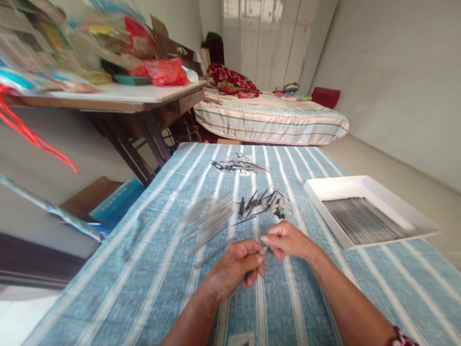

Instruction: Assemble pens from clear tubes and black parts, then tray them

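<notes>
My left hand (237,264) is closed, its fingers curled round a thin pen-like tube (264,250) that is mostly hidden. At the tube's far end, my right hand (288,240) pinches with thumb and forefinger, close to the left fingertips. Beyond the left hand lies a loose bunch of long grey tubes (211,218), blurred, with a single tube (216,252) beside it. Small black and clear pieces (268,202), like pen caps or tips, form a heap just past my right hand. Farther off is a pile of thin dark sticks (237,165), like pen refills.
A white open box (360,240) at the right holds a row of dark pen-like sticks (363,218). Blue striped cloth (154,269) covers the table. To the left stands a cluttered desk (144,98) with red bags (167,72); a bed (270,120) is behind.
</notes>
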Tool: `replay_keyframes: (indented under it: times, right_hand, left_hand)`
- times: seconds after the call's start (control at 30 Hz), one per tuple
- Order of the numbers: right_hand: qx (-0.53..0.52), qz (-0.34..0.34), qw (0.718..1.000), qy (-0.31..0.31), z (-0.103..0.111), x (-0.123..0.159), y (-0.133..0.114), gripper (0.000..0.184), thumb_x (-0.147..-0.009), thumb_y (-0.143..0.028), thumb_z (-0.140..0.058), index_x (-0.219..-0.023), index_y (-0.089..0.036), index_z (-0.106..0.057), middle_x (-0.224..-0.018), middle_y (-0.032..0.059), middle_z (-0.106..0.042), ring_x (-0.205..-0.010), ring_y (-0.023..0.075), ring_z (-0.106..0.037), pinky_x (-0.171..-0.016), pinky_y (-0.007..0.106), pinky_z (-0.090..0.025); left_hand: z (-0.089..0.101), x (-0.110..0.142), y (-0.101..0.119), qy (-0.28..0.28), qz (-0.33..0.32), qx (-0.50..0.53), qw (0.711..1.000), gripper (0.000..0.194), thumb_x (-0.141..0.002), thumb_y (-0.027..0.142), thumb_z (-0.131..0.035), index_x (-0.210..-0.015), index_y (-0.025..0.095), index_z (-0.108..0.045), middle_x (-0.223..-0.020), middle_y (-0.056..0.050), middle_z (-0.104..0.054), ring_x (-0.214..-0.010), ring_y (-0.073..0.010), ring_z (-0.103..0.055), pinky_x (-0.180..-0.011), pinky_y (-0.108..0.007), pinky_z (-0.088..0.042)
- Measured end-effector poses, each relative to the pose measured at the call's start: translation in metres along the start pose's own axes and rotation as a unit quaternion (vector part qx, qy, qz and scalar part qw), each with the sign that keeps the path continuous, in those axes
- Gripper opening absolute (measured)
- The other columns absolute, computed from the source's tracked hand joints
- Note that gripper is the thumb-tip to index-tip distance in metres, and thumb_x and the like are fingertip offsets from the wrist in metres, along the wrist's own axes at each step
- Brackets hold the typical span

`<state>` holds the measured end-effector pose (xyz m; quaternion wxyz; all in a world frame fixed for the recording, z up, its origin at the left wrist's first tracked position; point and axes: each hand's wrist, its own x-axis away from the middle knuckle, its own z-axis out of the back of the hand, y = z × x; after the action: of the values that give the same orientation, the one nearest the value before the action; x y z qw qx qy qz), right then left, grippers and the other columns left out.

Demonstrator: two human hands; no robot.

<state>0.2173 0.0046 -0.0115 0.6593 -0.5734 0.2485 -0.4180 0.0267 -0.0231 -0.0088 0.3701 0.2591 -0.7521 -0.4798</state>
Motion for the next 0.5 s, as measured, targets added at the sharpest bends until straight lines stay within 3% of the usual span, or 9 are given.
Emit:
replay_keyframes:
  times: [0.17,0.23,0.33,0.5]
  right_hand:
    - [-0.051,0.034,0.998,0.007,-0.0015,0.0001,-0.0025,0.030,-0.074,-0.041,-0.063,-0.084,-0.014,-0.059,-0.057,-0.0027,-0.060,-0.050,0.0089,-0.056,-0.048,0.018,-0.043]
    - [-0.038,0.036,0.999,0.014,-0.0033,0.0000,-0.0042,0.029,-0.075,-0.043,-0.061,-0.075,-0.014,-0.059,-0.052,-0.0031,-0.058,-0.046,0.0081,-0.053,-0.046,0.018,-0.042]
    - [0.006,0.007,0.999,0.033,-0.0062,-0.0008,-0.0061,0.043,-0.080,-0.049,-0.051,-0.056,-0.014,-0.053,-0.042,-0.0033,-0.051,-0.037,0.0063,-0.046,-0.039,0.017,-0.036]
    - [0.005,0.019,0.999,0.039,-0.0075,-0.0019,-0.0068,0.033,-0.076,-0.047,-0.057,-0.068,-0.015,-0.057,-0.046,-0.0040,-0.055,-0.041,0.0079,-0.050,-0.041,0.017,-0.039]
  left_hand:
    - [0.0014,-0.0003,-0.0002,0.019,-0.014,0.013,1.000,0.015,-0.076,0.027,-0.058,-0.084,0.014,-0.055,-0.060,0.002,-0.060,-0.034,-0.0036,-0.042,-0.034,-0.016,-0.027]
    - [0.0019,0.0007,0.0002,0.011,-0.015,0.010,1.000,0.015,-0.077,0.028,-0.058,-0.083,0.014,-0.055,-0.060,0.001,-0.061,-0.034,-0.0035,-0.042,-0.034,-0.016,-0.027]
    - [0.0019,0.0017,0.0007,0.004,-0.015,0.005,1.000,0.015,-0.077,0.028,-0.057,-0.084,0.014,-0.055,-0.061,0.001,-0.061,-0.035,-0.0034,-0.042,-0.034,-0.016,-0.027]
    - [0.0009,0.0014,0.0007,0.019,-0.013,0.001,1.000,0.013,-0.076,0.026,-0.057,-0.083,0.015,-0.055,-0.060,0.002,-0.060,-0.035,-0.0037,-0.042,-0.034,-0.016,-0.027]
